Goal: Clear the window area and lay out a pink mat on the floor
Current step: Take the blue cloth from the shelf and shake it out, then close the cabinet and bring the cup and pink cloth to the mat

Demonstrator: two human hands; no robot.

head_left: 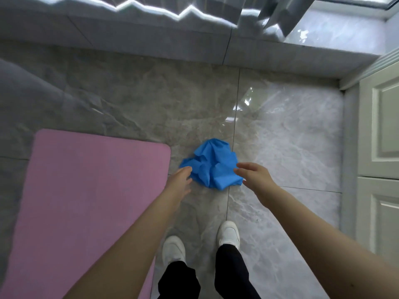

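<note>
Head view, looking down at a grey tiled floor (129, 100). Pink mat (86, 190) lies flat on the floor at left; its far right corner is rounded, its left edge and near end are cut off by the frame, and the left forearm covers part of its near right edge.

Crumpled blue cloth (212, 162) sits on the floor just right of the mat, straddling a tile seam. What kind of cloth it is can't be made out.

Left hand (179, 182) reaches toward the cloth's left edge, fingers straight and relaxed, gripping nothing; fingertips overlap the cloth edge in view, contact unclear. Right hand (254, 178) is at the cloth's right edge, fingers extended, loose, nothing grasped; it hides the near right corner of the cloth, so touch can't be confirmed.

Two white shoes (228, 234) and black trouser legs (231, 272) at the near edge, legs cut off by the frame.

Far side: raised tiled ledge (151, 39) under the window, with bright zigzag reflections. Grey curtain (274, 16) hangs at far right, top cut off. White cabinet (380, 147) at right, mostly out of frame. Sunlight glare washes out the right-hand tiles.
</note>
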